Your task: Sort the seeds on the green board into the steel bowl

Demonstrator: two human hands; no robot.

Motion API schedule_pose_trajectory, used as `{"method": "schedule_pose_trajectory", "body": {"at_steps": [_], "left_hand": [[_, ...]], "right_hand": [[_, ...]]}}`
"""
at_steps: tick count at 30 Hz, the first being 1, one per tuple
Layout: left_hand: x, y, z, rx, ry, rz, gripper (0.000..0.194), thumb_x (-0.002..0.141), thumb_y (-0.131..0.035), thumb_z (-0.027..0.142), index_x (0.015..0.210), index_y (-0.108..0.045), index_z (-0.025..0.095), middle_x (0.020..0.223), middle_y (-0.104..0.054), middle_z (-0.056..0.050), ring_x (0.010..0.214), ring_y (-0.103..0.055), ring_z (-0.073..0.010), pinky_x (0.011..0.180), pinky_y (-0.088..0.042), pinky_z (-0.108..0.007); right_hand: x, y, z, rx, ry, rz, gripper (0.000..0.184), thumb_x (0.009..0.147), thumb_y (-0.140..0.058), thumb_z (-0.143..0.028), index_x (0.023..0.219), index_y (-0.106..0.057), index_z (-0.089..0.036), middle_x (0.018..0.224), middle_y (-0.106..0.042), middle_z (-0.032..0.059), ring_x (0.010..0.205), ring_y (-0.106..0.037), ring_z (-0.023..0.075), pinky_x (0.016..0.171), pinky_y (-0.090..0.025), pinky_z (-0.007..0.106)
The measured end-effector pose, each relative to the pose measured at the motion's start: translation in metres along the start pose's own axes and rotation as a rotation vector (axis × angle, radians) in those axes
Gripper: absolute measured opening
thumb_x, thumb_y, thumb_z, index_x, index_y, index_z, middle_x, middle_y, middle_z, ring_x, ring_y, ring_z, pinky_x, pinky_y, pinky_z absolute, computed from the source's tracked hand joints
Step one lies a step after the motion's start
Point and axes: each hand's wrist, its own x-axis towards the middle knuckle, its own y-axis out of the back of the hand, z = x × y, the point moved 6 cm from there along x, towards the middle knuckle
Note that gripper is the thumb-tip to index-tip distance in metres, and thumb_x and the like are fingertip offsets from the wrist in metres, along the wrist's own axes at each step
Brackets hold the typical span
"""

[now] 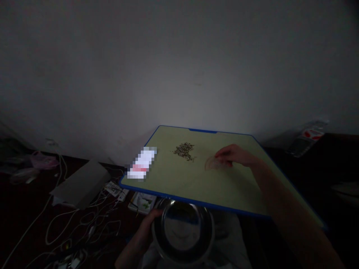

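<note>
Head view, dim room. Right hand rests on pale green blue-edged desk, fingers curled onto a small clear plastic lid, gripping its far edge. Small pile of dark seeds sits left of lid, apart from it. Left hand holds round steel bowl by its left rim, below the desk's near edge. White cables on floor at left.

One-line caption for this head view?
Right hand touches a clear lid on the green board; left hand holds a steel bowl.
</note>
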Motion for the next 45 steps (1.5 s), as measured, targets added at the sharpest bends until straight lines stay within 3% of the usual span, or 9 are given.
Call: {"method": "schedule_pose_trajectory", "body": {"at_steps": [3, 5, 11, 15, 20, 30, 35, 40, 45], "left_hand": [[-0.001, -0.002, 0.001, 0.005, -0.015, 0.001, 0.017, 0.066, -0.063, 0.027, 0.059, -0.069, 0.014, 0.052, -0.069, -0.003, 0.058, -0.063, -0.0196, 0.065, -0.045, -0.029], [0.0, -0.003, 0.001, -0.006, -0.014, -0.012, 0.016, 0.065, -0.063, 0.028, 0.059, -0.069, 0.014, 0.053, -0.07, -0.003, 0.056, -0.063, -0.0194, 0.064, -0.045, -0.03], [0.002, 0.001, -0.001, 0.007, -0.011, -0.015, 0.017, 0.065, -0.065, 0.028, 0.056, -0.068, 0.014, 0.053, -0.069, -0.002, 0.055, -0.061, -0.0176, 0.062, -0.044, -0.028], [-0.001, 0.0, -0.002, 0.007, 0.012, -0.011, 0.021, 0.067, -0.064, 0.029, 0.052, -0.066, 0.015, 0.049, -0.067, -0.002, 0.052, -0.059, -0.0174, 0.061, -0.043, -0.028], [-0.002, -0.001, -0.001, 0.003, -0.002, -0.021, 0.02, 0.067, -0.064, 0.029, 0.052, -0.066, 0.016, 0.046, -0.065, -0.001, 0.051, -0.058, -0.0176, 0.064, -0.043, -0.029], [0.003, 0.002, -0.001, 0.013, 0.018, -0.035, 0.017, 0.066, -0.063, 0.03, 0.066, -0.07, 0.014, 0.058, -0.072, -0.004, 0.066, -0.066, -0.024, 0.073, -0.045, -0.034], [-0.004, -0.001, -0.001, 0.018, -0.018, -0.016, 0.017, 0.065, -0.066, 0.031, 0.066, -0.07, 0.015, 0.065, -0.074, -0.005, 0.073, -0.066, -0.0248, 0.075, -0.044, -0.033], [-0.007, -0.007, 0.003, 0.02, -0.033, -0.042, 0.018, 0.067, -0.063, 0.03, 0.062, -0.07, 0.015, 0.057, -0.072, -0.004, 0.068, -0.066, -0.0232, 0.072, -0.045, -0.032], [-0.004, -0.003, 0.003, -0.001, -0.024, 0.012, 0.015, 0.068, -0.062, 0.026, 0.059, -0.069, 0.015, 0.054, -0.07, -0.002, 0.06, -0.063, -0.0189, 0.067, -0.046, -0.029]], "right_hand": [[-0.008, -0.005, 0.005, -0.017, -0.051, -0.151, 0.037, 0.064, -0.066, -0.044, 0.08, -0.068, -0.011, 0.054, -0.059, 0.0017, 0.044, -0.052, 0.0104, 0.044, -0.042, 0.024], [-0.006, -0.008, 0.008, -0.061, -0.074, -0.164, 0.036, 0.065, -0.065, -0.045, 0.077, -0.067, -0.012, 0.054, -0.058, 0.0018, 0.045, -0.052, 0.0111, 0.045, -0.041, 0.024], [0.012, -0.008, 0.003, -0.252, -0.024, 0.053, 0.036, 0.073, -0.056, -0.045, 0.084, -0.067, -0.013, 0.06, -0.062, 0.0039, 0.046, -0.051, 0.0115, 0.045, -0.039, 0.024], [0.021, -0.004, -0.001, -0.347, 0.007, 0.247, 0.029, 0.074, -0.054, -0.041, 0.081, -0.068, -0.017, 0.069, -0.067, 0.0053, 0.06, -0.058, 0.0155, 0.057, -0.044, 0.026], [0.03, -0.001, 0.004, -0.392, 0.011, 0.362, 0.029, 0.077, -0.052, -0.04, 0.085, -0.07, -0.02, 0.08, -0.07, 0.0056, 0.071, -0.062, 0.0187, 0.067, -0.046, 0.029], [0.036, 0.003, 0.01, -0.369, -0.02, 0.462, 0.031, 0.078, -0.05, -0.039, 0.091, -0.071, -0.019, 0.087, -0.071, 0.0074, 0.077, -0.063, 0.0219, 0.07, -0.047, 0.032], [0.035, -0.006, 0.004, -0.335, -0.003, 0.462, 0.028, 0.076, -0.054, -0.039, 0.087, -0.071, -0.021, 0.085, -0.071, 0.0059, 0.077, -0.063, 0.0218, 0.072, -0.048, 0.033], [0.034, -0.023, -0.007, -0.302, 0.069, 0.424, 0.029, 0.076, -0.053, -0.041, 0.084, -0.071, -0.02, 0.081, -0.071, 0.0058, 0.072, -0.063, 0.0199, 0.068, -0.047, 0.03], [0.031, -0.028, -0.015, -0.211, 0.075, 0.433, 0.03, 0.074, -0.054, -0.042, 0.083, -0.069, -0.018, 0.075, -0.069, 0.0067, 0.065, -0.062, 0.0182, 0.06, -0.046, 0.027]]}}
